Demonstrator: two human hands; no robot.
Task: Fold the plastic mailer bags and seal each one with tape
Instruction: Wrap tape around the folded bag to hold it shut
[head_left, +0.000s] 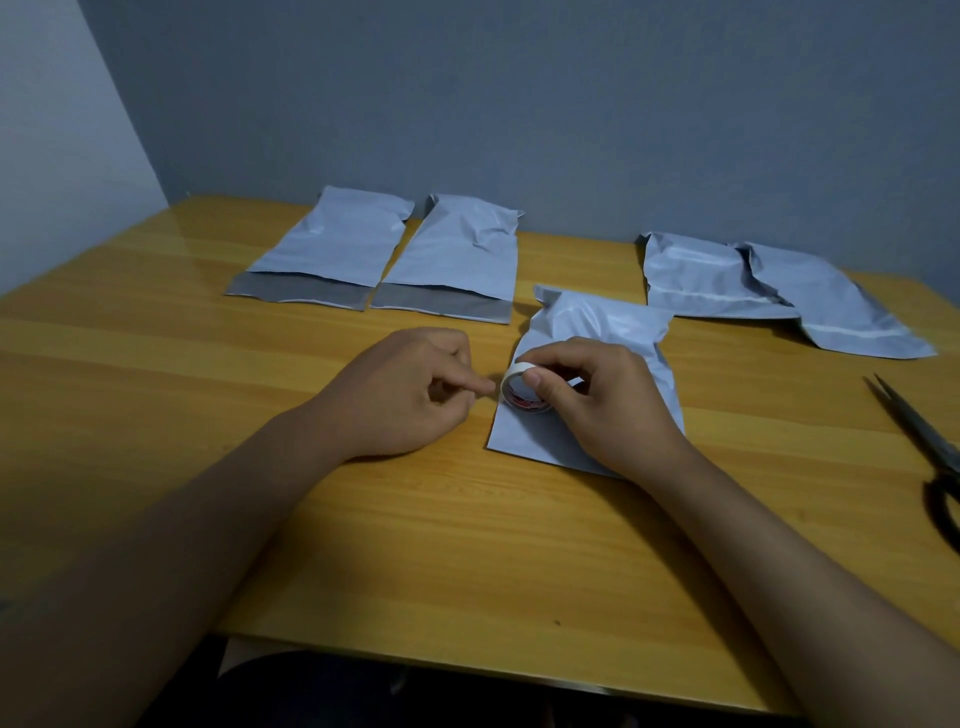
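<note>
A white mailer bag (602, 322) lies in the middle of the wooden table (156, 364), partly under my right hand (597, 400). That hand holds a small roll of white tape (519, 389) upright just above the bag. My left hand (410, 389) is beside the roll, its thumb and forefinger pinched at the roll's left edge; whether they grip a tape end is too small to tell. Two mailer bags (332, 249) (457, 260) with open grey flaps lie at the back left. Two more bags (701, 280) (831, 306) lie overlapping at the back right.
Dark scissors (930, 457) lie at the table's right edge. A grey wall stands right behind the table. The table's near edge runs below my forearms, with something dark beneath it.
</note>
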